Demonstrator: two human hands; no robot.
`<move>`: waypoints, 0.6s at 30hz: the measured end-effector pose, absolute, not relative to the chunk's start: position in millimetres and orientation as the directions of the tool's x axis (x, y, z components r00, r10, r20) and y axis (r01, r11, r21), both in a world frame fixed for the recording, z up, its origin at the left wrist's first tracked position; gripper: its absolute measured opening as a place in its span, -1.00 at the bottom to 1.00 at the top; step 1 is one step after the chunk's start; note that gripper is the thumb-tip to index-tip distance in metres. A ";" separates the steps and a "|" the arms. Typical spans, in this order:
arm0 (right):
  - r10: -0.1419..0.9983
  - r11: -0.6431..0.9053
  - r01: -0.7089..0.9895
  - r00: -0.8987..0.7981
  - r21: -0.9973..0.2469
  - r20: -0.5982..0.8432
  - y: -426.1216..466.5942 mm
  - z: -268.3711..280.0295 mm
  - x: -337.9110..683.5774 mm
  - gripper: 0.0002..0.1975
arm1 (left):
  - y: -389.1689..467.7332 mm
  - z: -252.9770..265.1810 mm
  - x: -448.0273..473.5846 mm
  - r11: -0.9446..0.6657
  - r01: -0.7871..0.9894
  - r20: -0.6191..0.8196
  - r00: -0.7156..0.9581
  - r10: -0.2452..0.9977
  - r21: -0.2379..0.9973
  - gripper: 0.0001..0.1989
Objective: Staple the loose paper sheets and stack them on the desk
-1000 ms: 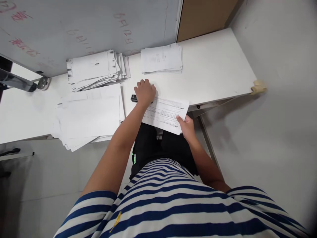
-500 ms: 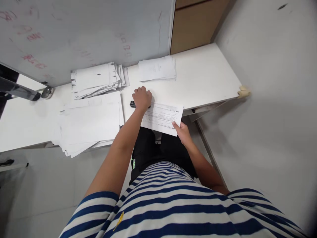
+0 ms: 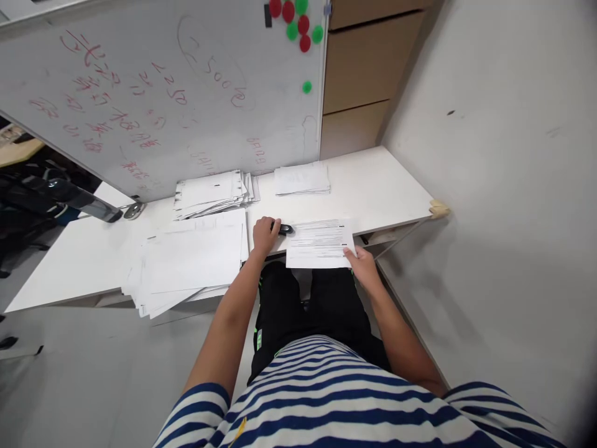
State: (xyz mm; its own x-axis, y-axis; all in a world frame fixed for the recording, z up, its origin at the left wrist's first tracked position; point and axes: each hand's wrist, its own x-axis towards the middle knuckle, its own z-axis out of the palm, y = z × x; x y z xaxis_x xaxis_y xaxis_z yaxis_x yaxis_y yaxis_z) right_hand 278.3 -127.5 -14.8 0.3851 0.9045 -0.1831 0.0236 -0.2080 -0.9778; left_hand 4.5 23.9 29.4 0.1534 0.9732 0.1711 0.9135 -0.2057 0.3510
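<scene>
My left hand [image 3: 265,236] is closed around the rear end of a small black stapler [image 3: 285,229] on the white desk. The stapler's front end points right, close to the upper left edge of a printed sheet [image 3: 317,244]. Whether that sheet is single or several together I cannot tell. My right hand [image 3: 365,266] pinches the sheet at its lower right, thumb on top. The sheet hangs partly over the desk's front edge. Left of my left hand lies a large spread pile of papers [image 3: 196,258], some sticking out past the desk edge.
Behind the pile rests a thicker stack of papers [image 3: 209,190], with a smaller stack [image 3: 302,179] to its right. A whiteboard [image 3: 209,124] with red writing and round magnets rises behind the desk [image 3: 368,186]. A wall [image 3: 504,186] stands at the right.
My left hand has moved from on top of the stapler to its left end, and the sheet now lies right of the stapler's front. My view has tilted up, showing more whiteboard.
</scene>
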 end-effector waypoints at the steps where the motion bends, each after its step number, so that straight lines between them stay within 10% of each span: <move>1: 0.903 -0.186 0.054 0.402 -0.981 -0.149 -127.5 -10.3 286.8 -0.58 | 23.1 28.1 6.5 -0.173 0.928 0.169 0.122 0.978 0.331 -0.61; 18: 0.825 -0.035 -0.235 0.541 -0.971 -0.161 -111.1 24.5 268.8 -0.53 | 22.4 14.6 18.2 -0.045 0.937 0.215 -0.033 0.976 0.347 -0.57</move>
